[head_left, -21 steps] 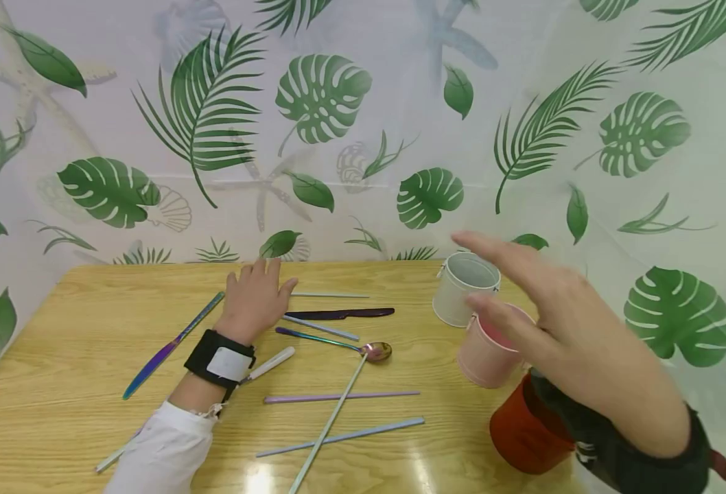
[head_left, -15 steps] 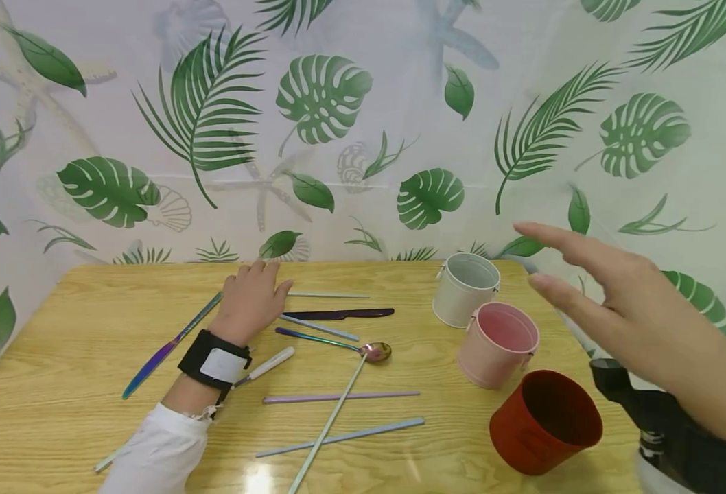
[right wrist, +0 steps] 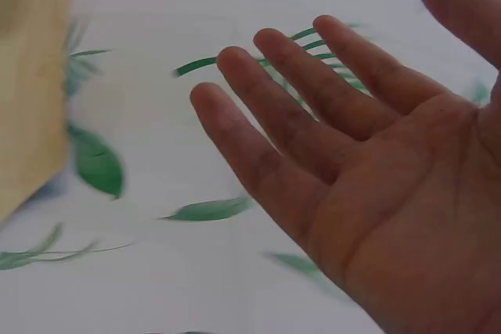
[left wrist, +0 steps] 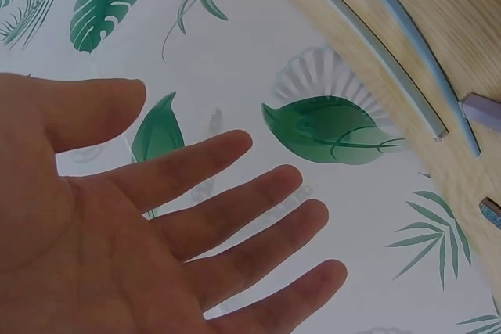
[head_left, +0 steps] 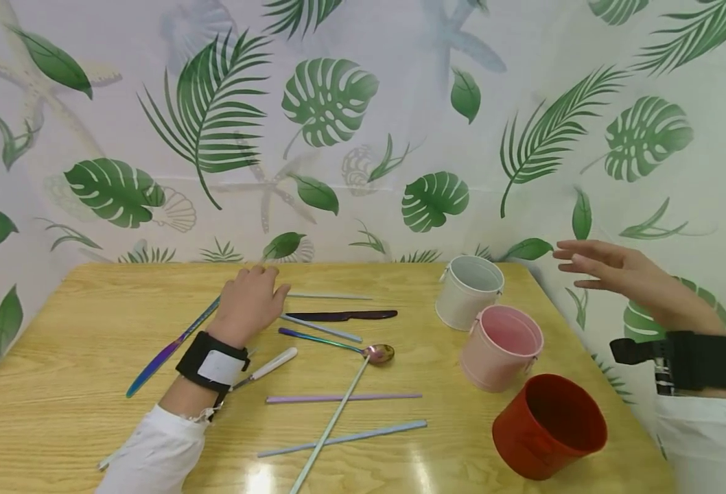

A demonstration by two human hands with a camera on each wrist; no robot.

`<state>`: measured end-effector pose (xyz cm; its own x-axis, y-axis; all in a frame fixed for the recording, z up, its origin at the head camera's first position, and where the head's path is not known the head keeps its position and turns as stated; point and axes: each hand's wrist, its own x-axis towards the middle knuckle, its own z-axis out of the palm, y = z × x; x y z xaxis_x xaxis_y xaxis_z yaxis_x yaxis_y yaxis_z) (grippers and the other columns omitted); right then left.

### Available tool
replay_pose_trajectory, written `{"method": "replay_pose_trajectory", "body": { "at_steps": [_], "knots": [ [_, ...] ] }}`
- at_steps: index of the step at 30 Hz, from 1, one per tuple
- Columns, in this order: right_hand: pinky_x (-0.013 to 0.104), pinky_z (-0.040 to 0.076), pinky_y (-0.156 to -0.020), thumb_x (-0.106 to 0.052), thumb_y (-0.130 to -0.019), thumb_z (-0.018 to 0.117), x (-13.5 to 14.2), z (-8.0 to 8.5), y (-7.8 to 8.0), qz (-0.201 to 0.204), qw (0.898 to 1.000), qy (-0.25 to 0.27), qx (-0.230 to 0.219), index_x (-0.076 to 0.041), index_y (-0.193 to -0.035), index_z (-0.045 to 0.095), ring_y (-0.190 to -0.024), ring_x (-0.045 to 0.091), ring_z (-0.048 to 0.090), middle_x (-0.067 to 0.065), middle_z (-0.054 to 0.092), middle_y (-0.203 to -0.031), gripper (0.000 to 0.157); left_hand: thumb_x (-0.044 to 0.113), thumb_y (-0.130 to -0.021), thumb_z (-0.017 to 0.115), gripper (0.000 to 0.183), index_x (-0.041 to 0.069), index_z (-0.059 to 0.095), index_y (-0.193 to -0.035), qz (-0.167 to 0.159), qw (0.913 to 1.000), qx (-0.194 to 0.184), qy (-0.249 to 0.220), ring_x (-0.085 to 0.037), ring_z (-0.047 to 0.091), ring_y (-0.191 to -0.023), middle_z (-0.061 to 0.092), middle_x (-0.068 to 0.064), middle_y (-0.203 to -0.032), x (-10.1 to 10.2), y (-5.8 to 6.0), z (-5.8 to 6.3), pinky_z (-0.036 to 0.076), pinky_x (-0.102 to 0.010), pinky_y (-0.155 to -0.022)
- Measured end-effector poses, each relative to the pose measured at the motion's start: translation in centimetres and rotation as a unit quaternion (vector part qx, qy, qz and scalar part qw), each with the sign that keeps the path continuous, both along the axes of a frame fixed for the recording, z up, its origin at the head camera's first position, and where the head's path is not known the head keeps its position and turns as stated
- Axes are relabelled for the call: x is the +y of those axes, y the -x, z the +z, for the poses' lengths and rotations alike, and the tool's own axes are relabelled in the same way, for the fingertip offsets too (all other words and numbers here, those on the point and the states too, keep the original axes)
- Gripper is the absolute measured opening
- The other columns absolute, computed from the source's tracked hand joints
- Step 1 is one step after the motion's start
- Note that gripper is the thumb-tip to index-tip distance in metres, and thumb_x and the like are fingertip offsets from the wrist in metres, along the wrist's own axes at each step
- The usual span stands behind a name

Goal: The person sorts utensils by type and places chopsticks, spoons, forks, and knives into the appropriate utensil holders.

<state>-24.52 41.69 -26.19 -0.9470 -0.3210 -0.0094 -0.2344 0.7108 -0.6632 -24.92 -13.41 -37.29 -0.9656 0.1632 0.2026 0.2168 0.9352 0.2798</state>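
Observation:
My left hand [head_left: 248, 305] is held over the back left of the table, palm empty and fingers extended in the left wrist view. Near it lie a dark knife [head_left: 344, 315], a rainbow-coloured knife [head_left: 159, 360] and a light blue chopstick [head_left: 326, 329]; the hand hides parts of some. A white-handled utensil [head_left: 274, 363] is partly covered by the left wrist. My right hand [head_left: 637, 278] hangs in the air beyond the table's right edge, fingers extended and holding nothing. Closest to it are a white bucket [head_left: 462, 305] and a pink bucket [head_left: 489, 363].
A red pot [head_left: 520, 439] stands at the front right. A rainbow-coloured spoon [head_left: 380, 354] lies mid-table, with a pale green chopstick [head_left: 332, 429] touching it. That chopstick crosses a purple chopstick [head_left: 301, 398] and a blue chopstick [head_left: 394, 429]. Leaf-patterned cloth [head_left: 363, 233] hangs behind.
My right hand has moved right, away from the buckets, uncovering the pink bucket and the red pot. My left hand has shifted only slightly.

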Motion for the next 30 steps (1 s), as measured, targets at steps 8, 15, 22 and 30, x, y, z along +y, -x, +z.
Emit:
{"method": "replay_pose_trajectory", "body": {
  "at_steps": [8, 15, 22, 30],
  "knots": [
    [0.029, 0.055, -0.095, -0.020, -0.109, 0.052, 1.8, -5.1, 3.6, 0.055, 0.994, 0.044, -0.088, -0.007, -0.156, 0.039, -0.123, 0.004, 0.060, -0.007, 0.056, -0.144, 0.051, 0.025, -0.107, 0.055, 0.041, -0.009, 0.063, -0.129, 0.001, 0.9999, 0.008, 0.006, -0.051, 0.062, -0.112, 0.065, -0.030, -0.123, -0.1, 0.0, -0.2, 0.053, -0.064, -0.089],
    [0.036, 0.052, -0.102, -0.016, -0.110, 0.046, 2.6, -9.2, 6.1, 0.095, 0.973, 0.099, -0.188, -0.007, -0.161, 0.029, -0.129, 0.010, 0.059, 0.018, 0.044, -0.157, 0.054, 0.025, -0.107, 0.055, 0.042, -0.009, 0.063, -0.130, 0.003, 0.9999, 0.009, 0.005, -0.051, 0.060, -0.115, 0.064, -0.030, -0.125, -0.1, 0.0, 0.0, 0.051, -0.066, -0.091],
    [0.048, 0.042, -0.111, -0.016, -0.111, 0.038, 3.4, -11.4, 7.2, 0.128, 0.955, 0.105, -0.246, -0.008, -0.165, 0.015, -0.133, 0.004, 0.054, 0.024, 0.028, -0.165, 0.059, 0.026, -0.106, 0.057, 0.042, -0.008, 0.064, -0.129, 0.002, 0.9999, 0.010, 0.013, -0.051, 0.061, -0.113, 0.065, -0.030, -0.123, 0.1, -0.2, -0.2, 0.053, -0.064, -0.088],
    [0.058, 0.045, -0.109, -0.012, -0.104, 0.054, 0.7, -10.0, 8.7, 0.136, 0.962, 0.097, -0.214, -0.020, -0.166, 0.016, -0.146, 0.041, 0.039, 0.022, 0.020, -0.168, 0.073, 0.026, -0.107, 0.056, 0.041, -0.007, 0.064, -0.128, 0.008, 0.9997, 0.012, 0.021, -0.050, 0.062, -0.112, 0.066, -0.028, -0.122, 0.3, -0.3, -0.4, 0.053, -0.063, -0.088]
  ]
}}
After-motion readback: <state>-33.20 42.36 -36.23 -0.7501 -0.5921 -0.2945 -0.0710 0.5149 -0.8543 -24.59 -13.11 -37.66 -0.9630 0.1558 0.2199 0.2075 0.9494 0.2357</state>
